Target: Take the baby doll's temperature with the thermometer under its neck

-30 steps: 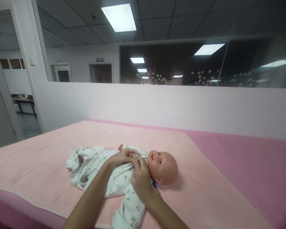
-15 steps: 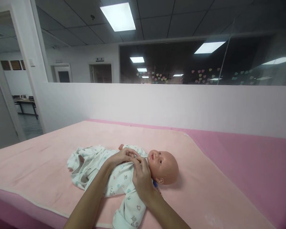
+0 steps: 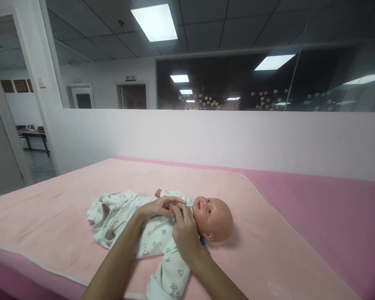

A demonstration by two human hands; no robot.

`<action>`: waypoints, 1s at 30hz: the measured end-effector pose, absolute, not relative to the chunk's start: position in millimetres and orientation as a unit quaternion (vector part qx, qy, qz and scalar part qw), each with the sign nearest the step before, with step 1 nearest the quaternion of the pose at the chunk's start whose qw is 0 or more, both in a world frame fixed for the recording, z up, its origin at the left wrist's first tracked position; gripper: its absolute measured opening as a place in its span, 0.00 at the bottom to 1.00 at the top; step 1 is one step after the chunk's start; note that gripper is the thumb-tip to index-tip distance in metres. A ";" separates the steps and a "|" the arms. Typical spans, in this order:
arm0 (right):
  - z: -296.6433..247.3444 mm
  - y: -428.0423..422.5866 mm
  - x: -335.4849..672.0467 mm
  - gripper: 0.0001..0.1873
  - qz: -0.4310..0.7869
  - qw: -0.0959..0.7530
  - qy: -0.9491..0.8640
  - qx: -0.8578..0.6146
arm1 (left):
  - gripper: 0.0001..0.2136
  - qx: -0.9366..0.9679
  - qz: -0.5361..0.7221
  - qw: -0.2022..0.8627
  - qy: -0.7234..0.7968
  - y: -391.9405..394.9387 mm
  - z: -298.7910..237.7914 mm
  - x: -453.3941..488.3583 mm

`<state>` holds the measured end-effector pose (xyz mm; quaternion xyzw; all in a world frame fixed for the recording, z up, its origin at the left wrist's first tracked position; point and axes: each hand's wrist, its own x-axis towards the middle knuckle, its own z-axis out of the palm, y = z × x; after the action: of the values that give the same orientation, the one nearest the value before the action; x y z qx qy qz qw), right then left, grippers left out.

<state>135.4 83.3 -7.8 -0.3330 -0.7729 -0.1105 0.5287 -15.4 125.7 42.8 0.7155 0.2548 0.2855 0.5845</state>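
Note:
A baby doll (image 3: 217, 218) lies on its back with its bald head to the right. It wears a white baby romper (image 3: 154, 237) printed with small animals and green spots. My left hand (image 3: 160, 207) reaches over the doll's chest, its fingers bent at the front of the romper. Close beside the neck, my right hand (image 3: 185, 231) has its fingertips pinched at the same spot, almost meeting the left ones. The bit of cloth between the fingertips is mostly hidden. One sleeve stretches toward me, and a small doll hand (image 3: 158, 193) shows on the far side.
A peach-coloured sheet (image 3: 268, 250) lies under the doll, over a pink padded surface (image 3: 340, 216). Behind it stands a low white wall (image 3: 221, 137) with glass above. An open doorway at the left shows a table (image 3: 34, 133) in another room.
The fingers of both hands have shifted slightly at the romper's chest, the left ones stretching a little further to the right. The doll lies as before.

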 end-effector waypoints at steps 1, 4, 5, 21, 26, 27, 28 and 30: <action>-8.0 83.7 135.1 0.19 -0.104 0.527 -0.775 -0.334 | 0.29 0.718 0.279 0.586 0.252 125.1 43.1 -15.8; -7.4 84.3 135.1 0.19 -0.087 0.527 -0.776 -0.334 | 0.30 0.708 0.285 0.588 0.269 125.1 41.4 -15.5; -6.8 84.3 135.4 0.20 -0.080 0.529 -0.777 -0.333 | 0.30 0.699 0.293 0.590 0.277 125.7 40.3 -15.1; -6.0 85.9 137.4 0.22 -0.004 0.551 -0.783 -0.288 | 0.26 0.675 0.345 0.586 0.288 130.0 36.3 -13.9; -8.9 86.7 136.7 0.21 -0.010 0.578 -0.765 -0.282 | 0.27 0.673 0.347 0.595 0.269 132.4 33.1 -14.9; -9.3 86.9 136.6 0.20 -0.009 0.580 -0.763 -0.285 | 0.27 0.674 0.348 0.594 0.268 132.9 32.6 -15.0; -9.6 87.1 136.4 0.20 -0.009 0.582 -0.760 -0.288 | 0.27 0.675 0.349 0.592 0.268 133.1 32.4 -15.0; -9.6 87.0 136.2 0.19 -0.010 0.587 -0.755 -0.292 | 0.26 0.674 0.353 0.589 0.272 133.2 32.3 -14.8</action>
<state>136.2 87.0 -9.6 -0.2917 -0.7552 -0.0095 0.5870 -14.8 133.2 32.3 0.6736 0.2721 0.3533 0.5894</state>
